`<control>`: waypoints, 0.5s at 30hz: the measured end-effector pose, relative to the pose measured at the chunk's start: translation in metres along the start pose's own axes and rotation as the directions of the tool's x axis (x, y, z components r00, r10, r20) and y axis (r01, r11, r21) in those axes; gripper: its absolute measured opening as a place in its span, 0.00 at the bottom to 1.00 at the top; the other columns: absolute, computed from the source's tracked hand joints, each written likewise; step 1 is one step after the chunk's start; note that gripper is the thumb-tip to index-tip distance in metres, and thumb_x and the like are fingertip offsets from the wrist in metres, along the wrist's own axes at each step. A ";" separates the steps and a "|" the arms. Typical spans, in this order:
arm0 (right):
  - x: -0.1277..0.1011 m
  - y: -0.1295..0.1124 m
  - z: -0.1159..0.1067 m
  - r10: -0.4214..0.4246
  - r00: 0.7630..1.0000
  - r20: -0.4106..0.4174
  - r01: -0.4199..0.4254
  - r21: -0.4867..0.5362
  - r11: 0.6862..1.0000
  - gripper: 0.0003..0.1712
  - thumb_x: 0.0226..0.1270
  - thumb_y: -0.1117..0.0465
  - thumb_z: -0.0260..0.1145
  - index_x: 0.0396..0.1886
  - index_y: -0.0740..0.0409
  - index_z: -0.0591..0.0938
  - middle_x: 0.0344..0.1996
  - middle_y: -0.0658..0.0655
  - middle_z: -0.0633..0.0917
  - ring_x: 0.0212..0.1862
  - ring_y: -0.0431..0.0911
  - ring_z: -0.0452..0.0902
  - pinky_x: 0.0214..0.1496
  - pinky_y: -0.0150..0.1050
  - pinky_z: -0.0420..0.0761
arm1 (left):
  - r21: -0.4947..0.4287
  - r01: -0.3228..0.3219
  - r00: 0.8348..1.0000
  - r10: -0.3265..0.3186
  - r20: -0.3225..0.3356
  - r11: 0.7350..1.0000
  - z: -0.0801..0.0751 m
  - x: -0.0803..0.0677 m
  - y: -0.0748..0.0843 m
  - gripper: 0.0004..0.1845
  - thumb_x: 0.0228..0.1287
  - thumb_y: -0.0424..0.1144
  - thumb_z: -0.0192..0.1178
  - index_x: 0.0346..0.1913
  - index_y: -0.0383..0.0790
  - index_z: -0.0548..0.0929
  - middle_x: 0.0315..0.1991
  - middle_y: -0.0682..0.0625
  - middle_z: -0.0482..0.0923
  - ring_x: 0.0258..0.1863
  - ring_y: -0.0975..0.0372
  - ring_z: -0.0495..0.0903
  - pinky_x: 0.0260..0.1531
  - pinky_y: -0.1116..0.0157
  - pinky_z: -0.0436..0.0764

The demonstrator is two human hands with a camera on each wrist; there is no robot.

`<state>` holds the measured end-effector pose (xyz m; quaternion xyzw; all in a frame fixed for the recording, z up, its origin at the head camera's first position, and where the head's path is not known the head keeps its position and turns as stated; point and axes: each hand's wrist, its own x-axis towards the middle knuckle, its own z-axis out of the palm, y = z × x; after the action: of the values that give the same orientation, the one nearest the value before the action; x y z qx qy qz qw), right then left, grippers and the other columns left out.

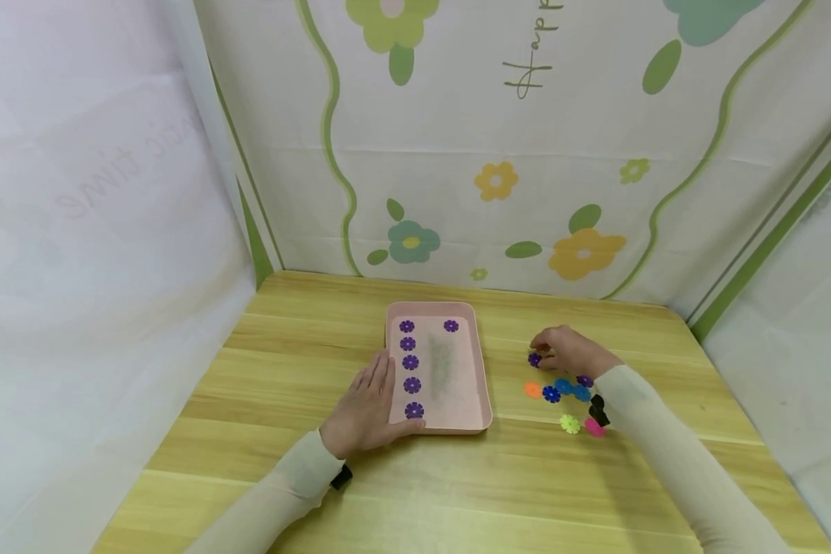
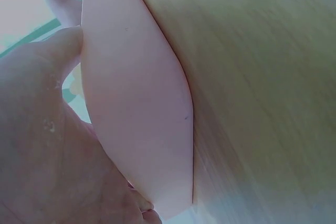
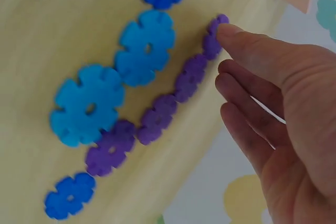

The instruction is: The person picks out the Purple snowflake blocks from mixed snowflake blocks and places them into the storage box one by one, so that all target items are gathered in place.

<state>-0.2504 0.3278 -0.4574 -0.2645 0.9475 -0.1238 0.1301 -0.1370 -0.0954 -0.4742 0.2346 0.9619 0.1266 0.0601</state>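
A pink tray (image 1: 486, 385) lies on the table, with several purple snowflake discs (image 1: 412, 385) in a column along its left side and one purple disc (image 1: 451, 326) at its far right. My left hand (image 1: 367, 408) rests on the tray's near left corner, fingers straight along the rim and thumb over the near edge. The left wrist view shows this hand against the tray's outer wall (image 2: 136, 87). To the tray's right, my right hand (image 1: 571, 352) pinches a purple snowflake disc (image 3: 212, 40) at the end of a row of purple discs (image 3: 157, 118).
Near the right hand lie light blue discs (image 3: 86, 106), dark blue discs (image 1: 551, 394), an orange disc (image 1: 532, 390), a yellow-green disc (image 1: 570, 424) and a pink disc (image 1: 594, 427). A flower-printed curtain (image 1: 457, 138) stands behind the wooden table (image 1: 305, 331).
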 end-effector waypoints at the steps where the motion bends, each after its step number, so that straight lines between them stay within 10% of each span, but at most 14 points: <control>1: 0.001 0.001 0.002 -0.007 1.000 -0.006 0.007 0.002 1.000 0.17 0.70 0.67 0.73 0.56 0.67 0.86 0.49 0.63 0.90 0.50 0.54 0.87 0.53 0.51 0.89 | -0.006 -0.001 1.000 0.001 -0.002 1.000 0.000 0.000 0.000 0.65 0.66 0.78 0.55 0.84 0.26 0.48 0.86 0.30 0.42 0.86 0.40 0.46 0.82 0.42 0.58; 15: 0.010 0.011 0.006 0.011 0.999 -0.035 -0.008 0.073 0.997 0.10 0.67 0.64 0.77 0.47 0.60 0.90 0.41 0.56 0.91 0.41 0.44 0.85 0.47 0.44 0.88 | -0.032 -0.010 1.000 0.009 -0.029 0.999 0.008 0.001 -0.004 0.66 0.65 0.79 0.53 0.84 0.26 0.47 0.86 0.30 0.40 0.86 0.40 0.45 0.83 0.41 0.57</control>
<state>-0.2621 0.3302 -0.4678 -0.2528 0.9458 -0.1623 0.1232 -0.1381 -0.0972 -0.4828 0.2365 0.9593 0.1458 0.0496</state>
